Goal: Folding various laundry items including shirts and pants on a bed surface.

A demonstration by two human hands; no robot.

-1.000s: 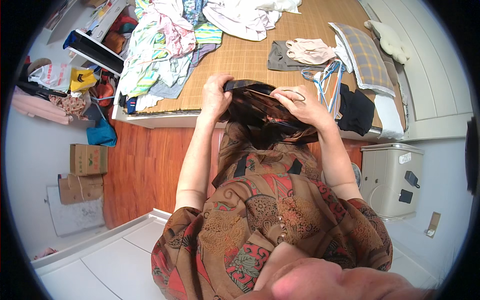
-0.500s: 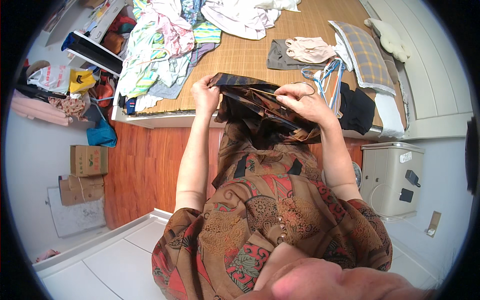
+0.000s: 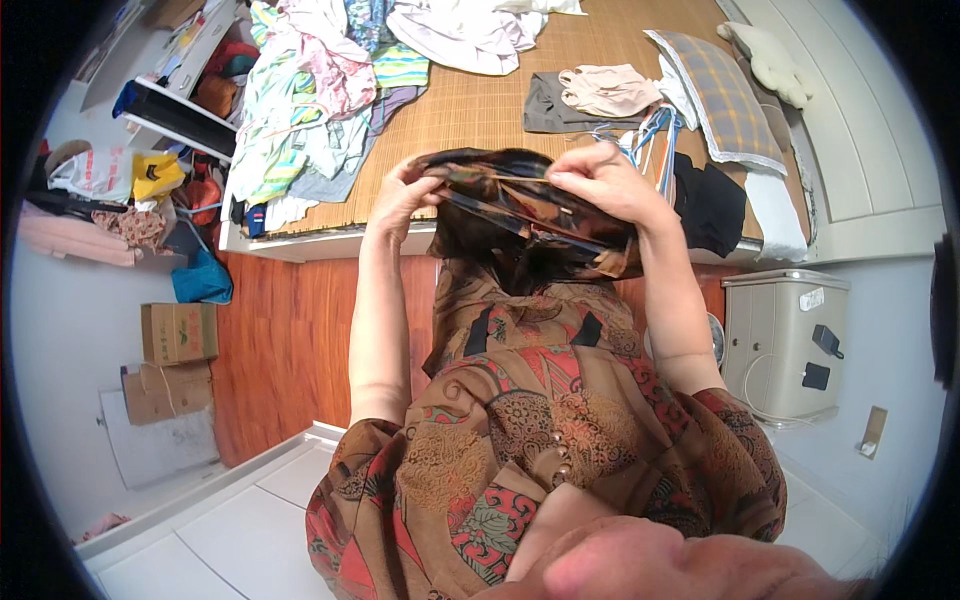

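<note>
A dark, shiny patterned garment (image 3: 535,215) is stretched between my hands above the floor, close to the bed's edge. Its upper edge bows into a loop, and folds show inside. At its left end my left hand (image 3: 405,197) is closed on the edge. My right hand (image 3: 608,182) pinches the same edge on the right. A thin pale rod or strip (image 3: 515,179) runs along the opening toward my right fingers; its kind is unclear. Just beyond my right hand, blue and white clothes hangers (image 3: 660,140) lie on the bed.
The bed's woven mat (image 3: 470,100) carries heaped clothes (image 3: 310,110) at left, folded beige clothing (image 3: 605,90), black cloth (image 3: 708,205) and a checked pillow (image 3: 715,105) at right. A cabinet (image 3: 780,345) stands at right, cardboard boxes (image 3: 178,333) at left.
The garment's upper edge has gone from fairly straight to a rounded loop. My right hand has risen slightly and turned. My left hand has shifted a little left and down.
</note>
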